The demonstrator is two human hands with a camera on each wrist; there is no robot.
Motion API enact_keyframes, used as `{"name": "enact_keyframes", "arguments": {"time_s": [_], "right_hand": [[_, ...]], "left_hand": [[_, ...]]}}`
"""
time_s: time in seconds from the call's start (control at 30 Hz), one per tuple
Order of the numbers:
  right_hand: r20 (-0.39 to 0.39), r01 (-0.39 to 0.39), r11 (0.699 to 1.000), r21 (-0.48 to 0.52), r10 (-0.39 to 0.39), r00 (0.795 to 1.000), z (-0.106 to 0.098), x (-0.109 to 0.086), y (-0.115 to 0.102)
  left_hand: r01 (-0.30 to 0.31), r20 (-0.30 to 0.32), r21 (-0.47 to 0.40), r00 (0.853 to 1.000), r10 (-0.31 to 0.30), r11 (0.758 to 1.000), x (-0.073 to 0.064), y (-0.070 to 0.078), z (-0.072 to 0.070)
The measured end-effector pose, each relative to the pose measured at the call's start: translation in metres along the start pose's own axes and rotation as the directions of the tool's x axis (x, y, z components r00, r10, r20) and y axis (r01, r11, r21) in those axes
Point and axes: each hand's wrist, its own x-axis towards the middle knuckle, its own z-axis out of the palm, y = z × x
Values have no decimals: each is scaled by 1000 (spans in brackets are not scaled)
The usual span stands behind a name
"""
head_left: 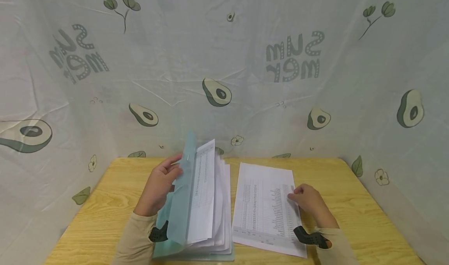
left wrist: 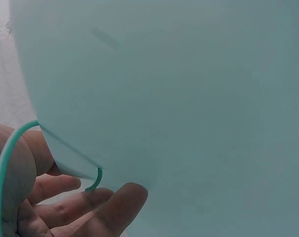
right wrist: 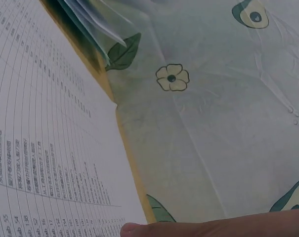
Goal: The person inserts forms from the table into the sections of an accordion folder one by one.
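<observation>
My left hand [head_left: 159,185] grips the raised cover of a light blue-green plastic folder [head_left: 182,202] by its left edge. In the left wrist view the cover [left wrist: 189,108] fills most of the picture, and a green elastic cord [left wrist: 1,177] loops past the fingers. A thick stack of printed papers [head_left: 203,183] stands inside the folder, its top sheet tilted up beside the cover. To the right, a single printed sheet [head_left: 263,206] lies on the table. My right hand [head_left: 310,202] pinches that sheet's right edge; in the right wrist view only one finger [right wrist: 189,229] shows.
The wooden table [head_left: 354,210] extends to both sides of the papers. A pale curtain [head_left: 245,113] printed with avocados and leaves hangs right behind its far edge and along both sides. Each wrist wears a black strap mount [head_left: 310,237].
</observation>
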Motion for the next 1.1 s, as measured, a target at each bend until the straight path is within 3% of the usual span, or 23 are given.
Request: {"name": "enact_keyframes", "arguments": {"time_s": [0.3, 0.63, 1.1], "right_hand": [[-9, -21, 999, -41, 20, 1000, -1, 0, 7], [-7, -59, 998, 25, 60, 998, 7, 4, 11], [5, -57, 998, 7, 57, 998, 15, 4, 4]], "left_hand": [[-6, 2, 3, 1000, 6, 1000, -1, 0, 2], [-7, 0, 16, 1000, 7, 1000, -2, 0, 5], [-9, 4, 31, 1000, 9, 999, -1, -2, 7]]}}
